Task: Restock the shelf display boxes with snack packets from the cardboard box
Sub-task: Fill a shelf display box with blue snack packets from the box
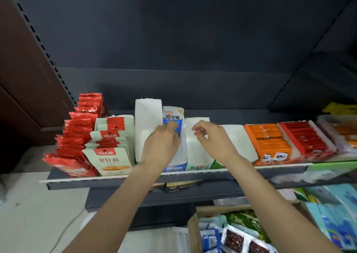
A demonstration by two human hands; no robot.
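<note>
Nearest the camera, at lower right, the cardboard box (193, 231) sits below the shelf with mixed snack packets (235, 239) inside: blue, green and dark-windowed ones. Stock remains to be moved.

On the shelf (135, 177), the left hand (162, 144) is at the blue display box (174, 117), fingers curled against its printed front with the thumb tip on the blue panel; it appears to be pinching a packet or the box's own flap, but blur prevents saying which. The right hand (210, 137) hovers just beside it over the neighbouring white-sided box (195, 148), fingers loosely curled and apart, holding nothing visible.

Assessment of progress: the left end of the shelf reads as stocked, with red packets (77, 137) in a full row and pale green packets (110, 142) packed beside them. To the right, the orange packets (268, 139) and a further red box (303, 137) also look full. The middle section is the open item: the tall white box (147, 129), the blue display box and the white-sided box show mostly bare cardboard walls, and their fill level cannot be confirmed from this angle. Judged roughly mid-task, with the centre boxes outstanding.
</note>
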